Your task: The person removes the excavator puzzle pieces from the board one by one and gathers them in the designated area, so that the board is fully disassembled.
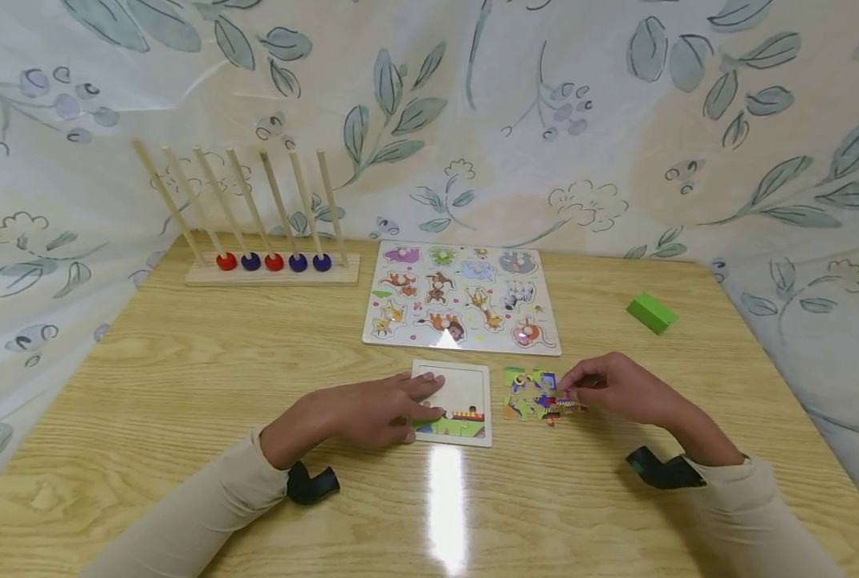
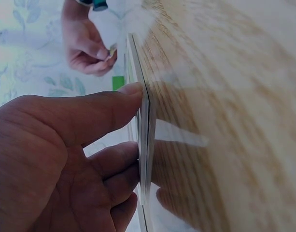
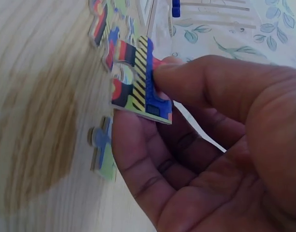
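A small jigsaw tray (image 1: 467, 387) with a pale frame lies on the table, its lower part filled with green and train-coloured pieces. My left hand (image 1: 375, 411) rests on the tray's left side, fingers spread over it. In the left wrist view the thumb (image 2: 111, 104) lies along the tray's edge. Just right of the tray, my right hand (image 1: 620, 389) pinches a puzzle piece (image 3: 142, 79) with yellow-black stripes, blue and red, between thumb and fingers. Several loose puzzle pieces (image 1: 518, 405) lie between the tray and that hand, some overlapping the held piece in the head view.
Behind the tray lies an animal peg puzzle board (image 1: 458, 295). A wooden rack (image 1: 270, 275) with upright rods and red and blue beads stands at the back left. A green block (image 1: 651, 313) sits at the right. Floral cloth (image 1: 429, 120) hangs behind the table.
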Tool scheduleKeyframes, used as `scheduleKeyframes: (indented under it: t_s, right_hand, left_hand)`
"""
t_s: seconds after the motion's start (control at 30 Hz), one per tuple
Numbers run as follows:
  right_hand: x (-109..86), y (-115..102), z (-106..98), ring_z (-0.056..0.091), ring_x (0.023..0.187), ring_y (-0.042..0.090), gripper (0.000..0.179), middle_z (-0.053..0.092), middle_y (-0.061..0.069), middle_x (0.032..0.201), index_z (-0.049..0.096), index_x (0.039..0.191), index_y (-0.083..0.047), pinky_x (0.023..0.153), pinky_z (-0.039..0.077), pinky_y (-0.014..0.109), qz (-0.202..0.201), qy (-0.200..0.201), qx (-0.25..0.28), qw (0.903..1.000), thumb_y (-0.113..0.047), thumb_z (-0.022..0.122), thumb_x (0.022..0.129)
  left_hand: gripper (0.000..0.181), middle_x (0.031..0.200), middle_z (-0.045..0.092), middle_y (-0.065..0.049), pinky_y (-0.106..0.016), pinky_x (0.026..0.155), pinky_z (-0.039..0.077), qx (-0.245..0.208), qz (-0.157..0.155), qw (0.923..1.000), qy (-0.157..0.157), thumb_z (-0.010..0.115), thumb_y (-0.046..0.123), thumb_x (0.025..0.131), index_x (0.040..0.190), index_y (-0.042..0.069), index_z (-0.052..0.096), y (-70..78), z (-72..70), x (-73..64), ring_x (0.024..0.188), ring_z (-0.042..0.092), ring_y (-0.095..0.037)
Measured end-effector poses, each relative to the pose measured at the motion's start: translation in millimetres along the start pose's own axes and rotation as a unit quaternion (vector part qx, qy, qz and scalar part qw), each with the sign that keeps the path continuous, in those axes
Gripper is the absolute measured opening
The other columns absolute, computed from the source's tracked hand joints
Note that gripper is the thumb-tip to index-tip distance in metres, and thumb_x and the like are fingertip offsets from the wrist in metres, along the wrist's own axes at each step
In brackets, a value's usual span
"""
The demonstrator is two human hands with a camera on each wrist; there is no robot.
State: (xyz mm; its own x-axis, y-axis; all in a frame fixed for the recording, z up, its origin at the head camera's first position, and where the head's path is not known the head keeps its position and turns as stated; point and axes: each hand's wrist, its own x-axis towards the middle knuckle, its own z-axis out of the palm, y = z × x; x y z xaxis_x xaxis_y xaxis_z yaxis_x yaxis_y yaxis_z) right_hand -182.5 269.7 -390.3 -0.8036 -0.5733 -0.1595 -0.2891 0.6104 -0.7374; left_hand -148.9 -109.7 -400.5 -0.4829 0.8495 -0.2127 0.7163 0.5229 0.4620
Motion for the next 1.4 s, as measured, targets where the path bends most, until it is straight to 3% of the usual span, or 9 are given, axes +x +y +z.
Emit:
scheduleKeyframes:
  t_s: [0.23, 0.77, 1.0, 1.23, 1.4]
  right_hand:
    - [-3.1, 3.2, -1.4, 0.057, 0.071, 0.013, 0.017, 0.068, 0.010, 0.102, 0.071, 0.104, 0.001, 0.061, 0.050, 0.025, 0.013, -0.013, 0.014, 0.9997, 0.002, 0.062, 0.091]
    - [-8.5, 8.2, 5.1, 0.052, 0.070, 0.007, 0.013, 0.066, -0.002, 0.090, 0.071, 0.094, -0.003, 0.059, 0.048, 0.024, -0.027, 0.010, -0.063, 0.9976, 0.005, 0.065, 0.087]
    - [-9.0, 8.1, 2.7, 0.053, 0.071, 0.008, 0.010, 0.067, -0.001, 0.091, 0.072, 0.094, -0.005, 0.059, 0.049, 0.024, -0.013, 0.017, -0.078, 0.9968, 0.001, 0.068, 0.087]
    - [-9.7, 5.9, -2.4, 0.054, 0.073, 0.009, 0.012, 0.069, -0.002, 0.091, 0.074, 0.096, -0.006, 0.061, 0.048, 0.025, -0.006, 0.053, -0.114, 0.9920, 0.000, 0.069, 0.087]
    - [-8.0, 5.1, -2.9, 0.055, 0.074, 0.011, 0.009, 0.069, 0.000, 0.088, 0.074, 0.096, -0.005, 0.062, 0.049, 0.025, 0.006, 0.044, -0.113, 0.9926, -0.004, 0.070, 0.088]
  left_hand:
    - [0.046, 0.158, 0.020, -0.018, -0.044, 0.117, 0.012, 0.004, 0.004, 1.0000, 0.001, 0.059, 0.012, 0.098, 0.143, 0.008, 0.050, -1.4, 0.0, 1.0, 0.145, 0.017, -0.028]
    - [0.046, 0.158, 0.021, -0.015, -0.044, 0.117, 0.013, -0.001, -0.005, 1.0000, 0.005, 0.060, 0.013, 0.097, 0.142, 0.009, 0.052, 2.5, 2.7, -0.2, 0.145, 0.017, -0.026]
    - [0.046, 0.158, 0.021, -0.014, -0.044, 0.117, 0.013, 0.007, -0.008, 0.9999, 0.008, 0.060, 0.014, 0.098, 0.143, 0.011, 0.051, 2.7, 1.5, -0.9, 0.145, 0.017, -0.025]
    - [0.046, 0.158, 0.020, -0.014, -0.044, 0.117, 0.012, -0.001, -0.010, 0.9998, 0.014, 0.060, 0.014, 0.097, 0.143, 0.011, 0.051, 2.7, 1.9, -1.7, 0.146, 0.017, -0.026]
    - [0.046, 0.158, 0.020, -0.014, -0.044, 0.117, 0.012, -0.005, -0.007, 0.9998, 0.017, 0.060, 0.013, 0.097, 0.143, 0.010, 0.051, 1.8, 2.5, -1.6, 0.145, 0.017, -0.026]
